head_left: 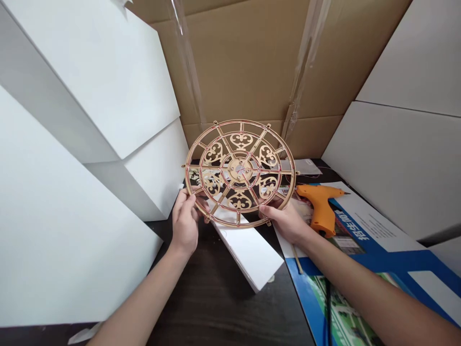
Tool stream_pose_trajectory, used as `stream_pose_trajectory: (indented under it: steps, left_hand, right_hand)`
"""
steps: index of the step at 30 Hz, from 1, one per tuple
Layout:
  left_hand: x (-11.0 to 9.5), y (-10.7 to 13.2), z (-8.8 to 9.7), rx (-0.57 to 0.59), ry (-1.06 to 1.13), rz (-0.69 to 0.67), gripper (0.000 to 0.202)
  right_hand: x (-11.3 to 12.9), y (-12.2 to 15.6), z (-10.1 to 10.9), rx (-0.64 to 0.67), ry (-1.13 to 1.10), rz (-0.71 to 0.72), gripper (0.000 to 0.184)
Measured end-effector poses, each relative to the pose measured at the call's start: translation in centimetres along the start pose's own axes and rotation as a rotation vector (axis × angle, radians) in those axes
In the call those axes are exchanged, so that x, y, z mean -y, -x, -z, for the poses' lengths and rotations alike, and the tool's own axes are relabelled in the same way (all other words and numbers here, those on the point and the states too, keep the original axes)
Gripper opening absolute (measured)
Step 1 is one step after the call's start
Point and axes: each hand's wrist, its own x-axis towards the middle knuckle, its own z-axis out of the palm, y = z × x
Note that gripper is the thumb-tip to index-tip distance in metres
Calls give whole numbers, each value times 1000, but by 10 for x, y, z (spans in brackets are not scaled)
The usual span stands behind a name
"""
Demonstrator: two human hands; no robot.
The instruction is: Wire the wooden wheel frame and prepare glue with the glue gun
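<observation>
Both hands hold up a round laser-cut wooden wheel frame (240, 172) with spokes, heart-shaped scrollwork and a central hub. My left hand (185, 220) grips its lower left rim. My right hand (283, 219) grips its lower right rim, fingers behind the wood and thumb in front. Thin reddish lines run along the spokes and rim, perhaps glue or thread. Nearest my right hand, an orange hot glue gun (320, 206) lies on a printed blue and white box (374, 254).
Large white foam boards (79, 202) stand at the left, and white panels (403, 158) at the right. Cardboard (234, 57) forms the back. A white foam block (248, 252) lies on the dark wood table (223, 298). A black cord (328, 317) crosses the box.
</observation>
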Motion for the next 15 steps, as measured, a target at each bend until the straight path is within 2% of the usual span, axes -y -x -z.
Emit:
stream_pose_trajectory:
  steps: [9,15]
  left_hand:
    - [-13,2,-4,-79,12,33,27]
    - [-18,1,-6,-119,55,75,30]
  right_hand:
    - [-1,1,4,42,130,49,42]
    - [3,2,3,54,202,85,39]
